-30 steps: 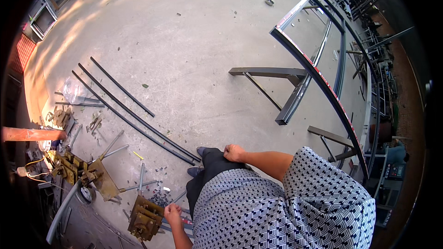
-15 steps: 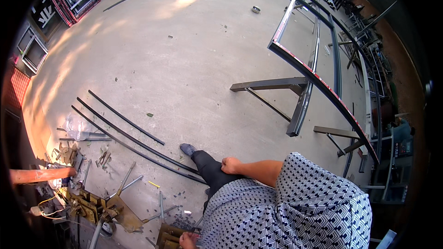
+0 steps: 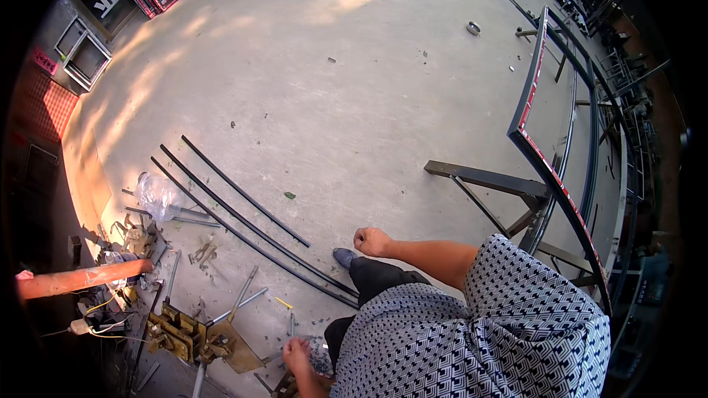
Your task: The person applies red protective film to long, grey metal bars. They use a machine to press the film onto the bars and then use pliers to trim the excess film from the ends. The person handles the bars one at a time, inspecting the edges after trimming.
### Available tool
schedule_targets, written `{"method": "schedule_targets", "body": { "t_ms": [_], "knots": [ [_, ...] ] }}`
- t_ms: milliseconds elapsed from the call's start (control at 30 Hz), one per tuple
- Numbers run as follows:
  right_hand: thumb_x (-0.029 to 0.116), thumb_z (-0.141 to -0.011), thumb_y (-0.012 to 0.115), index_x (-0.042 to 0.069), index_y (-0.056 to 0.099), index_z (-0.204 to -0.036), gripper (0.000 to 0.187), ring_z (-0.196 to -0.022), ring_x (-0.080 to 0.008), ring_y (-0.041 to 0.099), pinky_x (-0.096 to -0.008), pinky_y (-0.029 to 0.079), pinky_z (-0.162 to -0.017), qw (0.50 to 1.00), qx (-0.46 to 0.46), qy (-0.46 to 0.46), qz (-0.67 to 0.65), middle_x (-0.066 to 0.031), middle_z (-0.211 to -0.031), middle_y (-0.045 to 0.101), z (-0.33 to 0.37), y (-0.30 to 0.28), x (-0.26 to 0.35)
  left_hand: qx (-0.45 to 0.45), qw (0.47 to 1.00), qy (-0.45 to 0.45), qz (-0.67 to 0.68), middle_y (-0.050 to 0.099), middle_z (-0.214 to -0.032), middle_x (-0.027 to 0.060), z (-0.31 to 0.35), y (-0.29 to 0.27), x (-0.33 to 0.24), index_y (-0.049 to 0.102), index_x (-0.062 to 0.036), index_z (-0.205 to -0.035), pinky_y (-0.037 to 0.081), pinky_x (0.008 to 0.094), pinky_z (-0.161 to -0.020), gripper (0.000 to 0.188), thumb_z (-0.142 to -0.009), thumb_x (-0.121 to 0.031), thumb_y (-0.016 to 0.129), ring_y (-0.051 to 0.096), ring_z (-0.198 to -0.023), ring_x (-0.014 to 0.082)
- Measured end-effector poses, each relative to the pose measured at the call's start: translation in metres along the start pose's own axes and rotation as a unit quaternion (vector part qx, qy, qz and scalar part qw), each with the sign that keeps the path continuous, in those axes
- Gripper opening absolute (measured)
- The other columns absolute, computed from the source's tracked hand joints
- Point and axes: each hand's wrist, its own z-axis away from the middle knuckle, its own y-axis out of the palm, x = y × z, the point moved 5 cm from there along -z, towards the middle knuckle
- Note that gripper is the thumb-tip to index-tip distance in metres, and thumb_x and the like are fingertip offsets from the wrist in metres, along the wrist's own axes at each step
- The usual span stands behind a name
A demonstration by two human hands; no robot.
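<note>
Black strips lie diagonal, upper-left to lower-right; right hand fisted empty, left hand grip unclear.

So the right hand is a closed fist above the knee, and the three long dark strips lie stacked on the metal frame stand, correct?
Not quite. The head view shows the right hand as a closed fist above the knee, but the three long dark strips lie on the concrete floor, side by side, well apart from the metal frame stand.
</note>
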Motion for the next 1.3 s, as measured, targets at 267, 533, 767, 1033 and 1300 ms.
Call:
{"method": "schedule_targets", "body": {
  "t_ms": [267, 533, 767, 1033, 1300],
  "knots": [
    [0.022, -0.09, 0.063, 0.003, 0.075, -0.102, 0.025, -0.087, -0.0291, 0.074, -0.0415, 0.058, -0.081, 0.987, -0.109, 0.09, -0.077, -0.0181, -0.09, 0.076, 0.005, -0.077, -0.056, 0.042, 0.996, 0.027, -0.069, 0.07, -0.089, 0.0064, -0.045, 0.075, -0.114, 0.066, -0.0035, -0.109, 0.055, 0.0293, -0.067, 0.022, -0.099, -0.023, 0.065, 0.068, -0.077, 0.0166],
    [0.017, -0.09, 0.063, 0.0, 0.071, -0.096, 0.02, -0.063, -0.0195, 0.066, -0.0364, 0.054, -0.057, 0.938, -0.138, 0.286, -0.141, -0.0109, -0.074, 0.07, 0.028, -0.094, -0.169, 0.082, 0.983, -0.019, -0.161, 0.072, -0.089, 0.0085, -0.086, 0.127, -0.178, 0.066, -0.0025, -0.103, 0.057, 0.0326, -0.067, 0.019, -0.097, -0.02, 0.063, 0.072, -0.078, 0.019],
    [0.018, -0.092, 0.062, 0.002, 0.072, -0.099, 0.02, -0.064, -0.0187, 0.066, -0.0342, 0.055, -0.058, 0.914, -0.125, 0.315, -0.221, -0.0088, -0.077, 0.07, -0.076, -0.145, -0.12, 0.116, 0.969, -0.068, -0.209, 0.07, -0.082, 0.0094, -0.162, 0.225, -0.282, 0.066, -0.0036, -0.099, 0.057, 0.0334, -0.061, 0.016, -0.096, -0.019, 0.063, 0.071, -0.071, 0.0221],
    [0.024, -0.093, 0.061, 0.004, 0.075, -0.105, 0.027, -0.088, -0.0236, 0.071, -0.0374, 0.056, -0.081, 0.872, -0.252, 0.134, -0.397, -0.0133, -0.094, 0.074, -0.214, -0.338, 0.027, 0.189, 0.947, 0.071, -0.25, 0.068, -0.086, 0.0062, -0.243, 0.452, -0.548, 0.064, -0.0055, -0.104, 0.056, 0.0311, -0.061, 0.015, -0.098, -0.019, 0.064, 0.068, -0.071, 0.0174],
    [0.023, -0.088, 0.063, 0.007, 0.076, -0.101, 0.024, -0.091, -0.0351, 0.075, -0.0427, 0.058, -0.084, 0.904, -0.264, 0.259, -0.215, -0.0199, -0.094, 0.077, -0.283, -0.443, -0.08, 0.235, 0.926, 0.208, -0.208, 0.069, -0.094, 0.0064, -0.191, 0.723, -0.723, 0.065, -0.0064, -0.108, 0.058, 0.0311, -0.077, 0.021, -0.099, -0.026, 0.064, 0.07, -0.086, 0.0175]
  ]
}}
